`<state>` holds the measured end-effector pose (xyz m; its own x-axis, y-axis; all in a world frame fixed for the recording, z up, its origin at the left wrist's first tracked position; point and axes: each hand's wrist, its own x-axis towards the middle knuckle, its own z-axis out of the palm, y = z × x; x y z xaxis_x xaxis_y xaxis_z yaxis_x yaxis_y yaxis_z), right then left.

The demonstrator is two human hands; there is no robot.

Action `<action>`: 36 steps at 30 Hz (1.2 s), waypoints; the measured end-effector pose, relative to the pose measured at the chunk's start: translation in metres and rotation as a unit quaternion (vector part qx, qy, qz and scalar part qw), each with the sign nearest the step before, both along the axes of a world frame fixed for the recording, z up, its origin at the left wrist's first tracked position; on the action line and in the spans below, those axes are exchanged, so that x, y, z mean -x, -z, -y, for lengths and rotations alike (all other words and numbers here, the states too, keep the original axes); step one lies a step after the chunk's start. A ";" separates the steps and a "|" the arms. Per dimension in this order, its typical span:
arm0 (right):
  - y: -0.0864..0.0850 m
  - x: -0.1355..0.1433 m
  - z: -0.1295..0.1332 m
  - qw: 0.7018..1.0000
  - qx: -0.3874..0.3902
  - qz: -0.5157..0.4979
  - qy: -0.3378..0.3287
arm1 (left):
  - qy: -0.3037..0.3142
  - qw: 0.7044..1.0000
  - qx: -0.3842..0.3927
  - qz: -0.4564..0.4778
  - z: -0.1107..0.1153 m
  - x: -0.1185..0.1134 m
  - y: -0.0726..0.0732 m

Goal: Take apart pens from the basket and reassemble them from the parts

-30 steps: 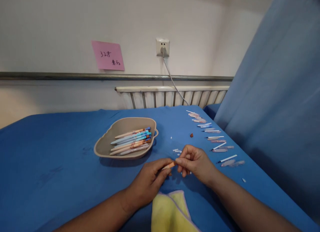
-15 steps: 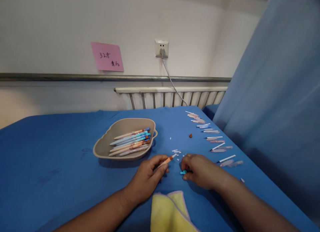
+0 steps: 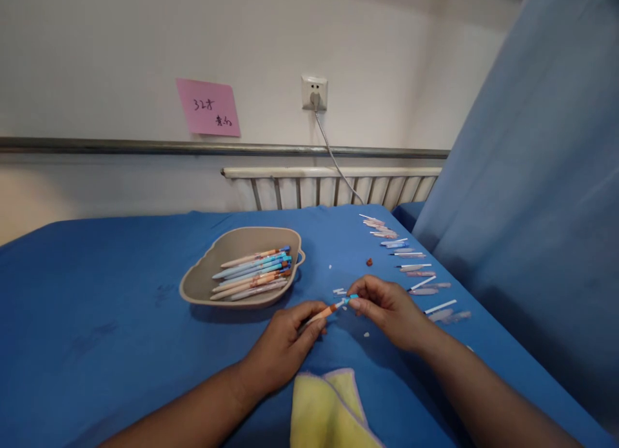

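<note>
My left hand is closed around an orange pen barrel, whose white tip end points right. Between the thumb and fingers of my right hand is a small blue pen cap piece. The blue piece meets the white end of the pen; whether it is seated on it I cannot tell. Just behind the hands lie several small white parts, partly hidden by my right hand. A single white bit lies below that hand.
A beige tray with several pens stands left of centre. Refills and pen parts lie in groups along the right side. A brown piece sits behind my right hand. A yellow cloth lies in front.
My right hand has lifted the blue piece from the table and moved it up and left to the pen's end. The left hand has barely moved.
</note>
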<state>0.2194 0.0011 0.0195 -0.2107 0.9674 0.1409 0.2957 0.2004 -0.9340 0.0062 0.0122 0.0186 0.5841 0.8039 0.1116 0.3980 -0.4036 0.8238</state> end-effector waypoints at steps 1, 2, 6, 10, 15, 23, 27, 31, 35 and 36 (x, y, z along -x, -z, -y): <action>0.000 0.000 0.000 1.000 0.002 -0.001 0.001 | 0.000 1.000 -0.001 0.001 0.000 0.000 0.000; 0.001 0.000 0.000 1.000 0.002 -0.002 0.000 | 0.000 1.000 -0.003 0.002 0.000 0.000 0.000; 0.002 0.001 0.000 1.000 -0.005 -0.012 -0.006 | 0.004 1.000 -0.008 0.000 0.001 -0.001 0.000; 0.002 0.002 0.001 1.000 -0.021 0.001 -0.003 | 0.006 1.000 -0.024 0.000 0.001 -0.001 0.001; 0.004 0.002 0.001 0.999 -0.040 0.019 0.001 | 0.018 0.999 -0.041 -0.018 0.001 -0.001 0.000; 0.001 0.001 0.004 0.991 -0.103 0.090 -0.005 | 0.031 0.997 -0.063 -0.034 0.004 -0.002 0.000; 0.003 0.004 0.004 0.989 -0.105 0.105 0.010 | 0.034 0.997 -0.062 -0.039 0.004 -0.001 0.000; 0.005 0.005 0.004 0.994 -0.065 0.090 0.010 | 0.036 0.996 -0.062 -0.044 0.003 0.000 -0.001; 0.005 0.007 0.005 0.999 -0.015 0.045 -0.020 | 0.038 0.997 -0.061 -0.039 0.003 -0.001 -0.002; 0.005 0.007 0.005 0.999 -0.007 0.033 -0.028 | 0.038 0.997 -0.061 -0.036 0.003 -0.001 -0.002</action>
<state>0.2122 -0.0040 0.0142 -0.2741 0.9517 0.1380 0.3437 0.2310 -0.9102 0.0071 0.0092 0.0211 0.6523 0.7406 0.1613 0.4184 -0.5292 0.7381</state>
